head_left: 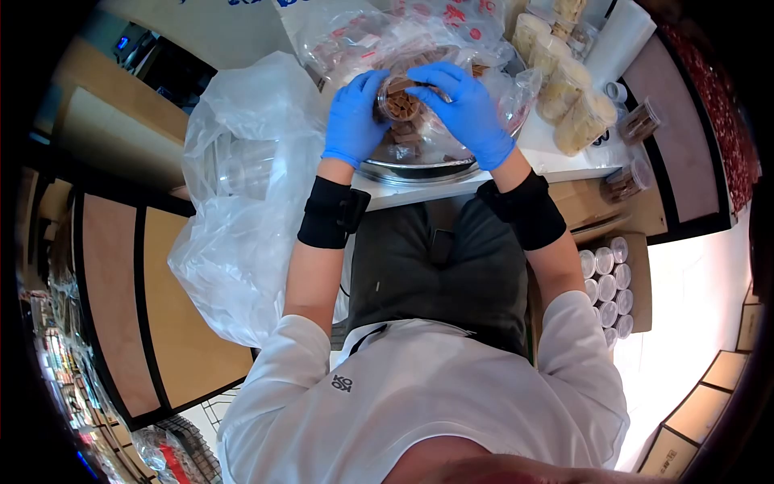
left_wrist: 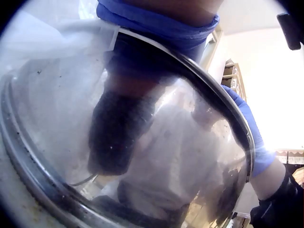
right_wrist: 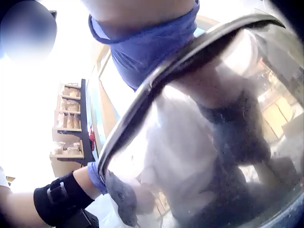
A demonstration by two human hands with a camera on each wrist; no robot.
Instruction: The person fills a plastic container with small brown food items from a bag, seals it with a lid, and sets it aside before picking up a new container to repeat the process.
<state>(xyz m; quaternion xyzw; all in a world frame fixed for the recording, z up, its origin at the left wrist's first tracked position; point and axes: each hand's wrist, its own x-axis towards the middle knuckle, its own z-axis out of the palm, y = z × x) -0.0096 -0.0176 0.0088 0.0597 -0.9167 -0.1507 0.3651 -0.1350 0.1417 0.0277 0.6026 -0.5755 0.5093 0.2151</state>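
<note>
In the head view, my blue-gloved left hand (head_left: 355, 121) holds a clear round plastic jar (head_left: 385, 105) by its side. The jar's open mouth faces up, packed with short brown sticks (head_left: 401, 107). My gloved right hand (head_left: 472, 113) reaches over the rim from the right, finger and thumb pinching a brown stick at the mouth. Under both hands is a wide metal basin (head_left: 419, 172) lined with clear plastic, with loose brown pieces (head_left: 405, 139) inside. Both wrist views mostly show the basin's shiny outer wall (left_wrist: 166, 142), which hides the fingers.
Jars of pale pieces (head_left: 584, 121) stand at the table's right, near a white roll (head_left: 621, 40). Two jars of brown pieces (head_left: 626, 179) sit at its right edge. A large clear bag (head_left: 242, 185) hangs at left. Several lidded jars (head_left: 605, 286) fill a box low on the right.
</note>
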